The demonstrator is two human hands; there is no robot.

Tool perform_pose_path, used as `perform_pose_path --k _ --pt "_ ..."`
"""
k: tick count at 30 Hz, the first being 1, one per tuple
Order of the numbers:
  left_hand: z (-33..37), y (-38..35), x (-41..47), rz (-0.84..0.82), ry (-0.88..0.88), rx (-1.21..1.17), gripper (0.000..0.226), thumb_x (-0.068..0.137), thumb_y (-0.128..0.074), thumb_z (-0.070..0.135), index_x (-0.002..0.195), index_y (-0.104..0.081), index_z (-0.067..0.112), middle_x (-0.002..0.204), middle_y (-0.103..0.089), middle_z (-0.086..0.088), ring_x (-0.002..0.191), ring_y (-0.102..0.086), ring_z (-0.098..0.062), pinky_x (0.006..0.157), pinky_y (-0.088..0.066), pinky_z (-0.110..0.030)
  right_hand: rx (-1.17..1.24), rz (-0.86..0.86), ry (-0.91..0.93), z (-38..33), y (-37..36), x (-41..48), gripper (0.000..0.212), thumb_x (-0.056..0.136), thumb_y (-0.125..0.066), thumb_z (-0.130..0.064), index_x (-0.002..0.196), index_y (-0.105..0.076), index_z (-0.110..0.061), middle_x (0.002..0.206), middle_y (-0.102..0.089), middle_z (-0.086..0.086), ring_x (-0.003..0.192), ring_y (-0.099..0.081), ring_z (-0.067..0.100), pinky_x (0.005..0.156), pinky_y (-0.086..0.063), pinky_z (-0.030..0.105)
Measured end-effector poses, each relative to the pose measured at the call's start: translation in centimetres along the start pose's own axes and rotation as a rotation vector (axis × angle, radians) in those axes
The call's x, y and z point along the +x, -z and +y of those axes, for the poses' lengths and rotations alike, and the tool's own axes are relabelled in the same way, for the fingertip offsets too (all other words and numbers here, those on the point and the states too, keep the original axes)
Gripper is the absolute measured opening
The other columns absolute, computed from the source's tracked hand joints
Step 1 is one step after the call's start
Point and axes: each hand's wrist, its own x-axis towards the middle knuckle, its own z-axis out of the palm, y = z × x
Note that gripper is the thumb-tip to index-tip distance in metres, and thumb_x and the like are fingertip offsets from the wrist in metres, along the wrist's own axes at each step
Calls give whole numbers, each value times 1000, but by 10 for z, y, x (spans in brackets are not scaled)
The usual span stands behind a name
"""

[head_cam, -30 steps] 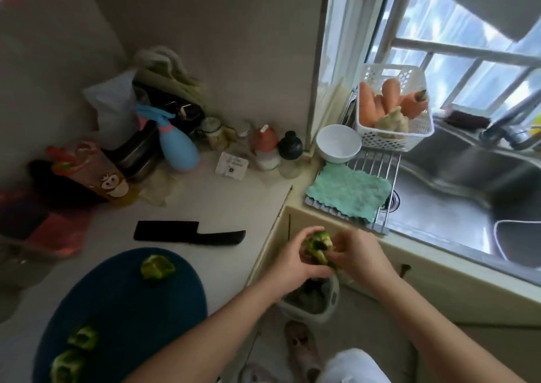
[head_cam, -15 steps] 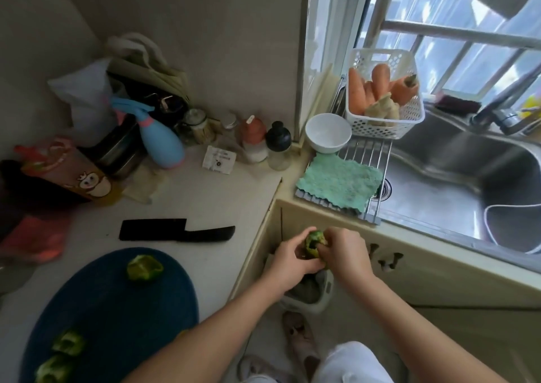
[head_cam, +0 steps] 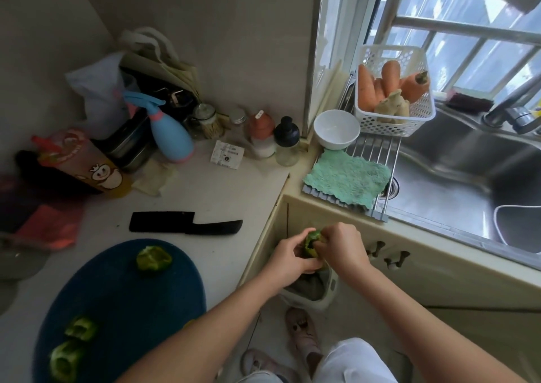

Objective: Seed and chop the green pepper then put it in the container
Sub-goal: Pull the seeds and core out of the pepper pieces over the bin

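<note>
A green pepper piece is held between both hands, off the counter's edge and above a small white bin on the floor. My left hand grips it from the left. My right hand curls its fingers into the piece from the right. Three other pepper pieces lie on the dark blue cutting board: one at its far side, two at its near left. A black cleaver lies flat on the counter beyond the board. A white bowl stands by the window.
Bottles, a blue spray bottle, bags and jars crowd the counter's back corner. A white basket of carrots and a green cloth sit on a rack over the steel sink. My feet stand on the floor below.
Both hands stayed together on the pepper piece above the bin, the right fingers working into it. The view shifted slightly.
</note>
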Motion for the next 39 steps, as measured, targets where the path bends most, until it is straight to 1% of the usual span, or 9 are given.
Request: perform_pose_path --k 5,11,15,21,24,27,32,37,39 --pt "2 8 0 -53 49 -83 75 77 -71 -2 140 -41 24 123 -60 -10 110 -60 -23 82 -57 -30 2 -67 75 4 3 9 19 77 -63 -16 67 -66 -1 69 -66 19 64 -60 29 52 -40 30" --pt "5 12 -1 -116 84 -136 72 79 -67 -6 140 -42 21 122 -60 -11 109 -61 -24 78 -57 -28 -17 -205 158 11 12 18 20 82 -60 -16 68 -69 -6 61 -70 6 60 -68 19 58 -58 34" --pt "5 16 -4 -174 119 -161 66 81 -64 -7 138 -43 18 119 -60 -14 104 -63 -24 82 -57 -31 -3 -340 202 14 23 19 20 88 -58 -10 73 -71 -12 59 -70 1 50 -66 4 48 -52 16" --pt "6 23 -4 -211 138 -308 61 82 -62 -8 133 -46 21 119 -57 -13 104 -63 -25 85 -56 -33 197 -368 104 20 32 29 15 91 -61 -12 84 -70 -2 70 -72 8 56 -67 9 55 -53 16" --pt "3 24 -4 -173 145 -386 61 82 -61 -9 131 -45 22 121 -55 -15 104 -62 -26 85 -56 -33 126 -336 50 30 24 35 20 93 -55 -11 76 -64 -4 65 -66 2 52 -61 7 50 -47 12" --pt "0 22 -4 -134 137 -407 60 81 -60 -12 125 -48 26 126 -51 -17 108 -60 -29 83 -57 -33 -45 -346 51 34 5 38 21 95 -46 -15 76 -55 -12 75 -62 4 67 -57 17 58 -42 23" --pt "-1 21 -4 -94 125 -399 62 80 -57 -16 122 -49 28 124 -49 -14 112 -57 -30 80 -57 -30 -146 -387 40 32 -12 37 34 102 -33 -26 96 -57 -2 106 -63 18 92 -56 27 70 -35 28" --pt "-2 20 -1 -59 114 -351 64 79 -59 -16 125 -47 28 122 -50 -13 111 -57 -29 81 -57 -30 -142 -323 73 33 -14 32 41 100 -39 -26 62 -42 -12 70 -54 10 70 -53 25 60 -32 32" --pt "-2 18 1 -32 106 -320 64 79 -61 -15 123 -48 29 123 -50 -15 111 -57 -29 81 -57 -30 -44 -223 84 30 -8 28 40 97 -48 -27 63 -53 -6 61 -56 9 59 -50 23 60 -41 33"
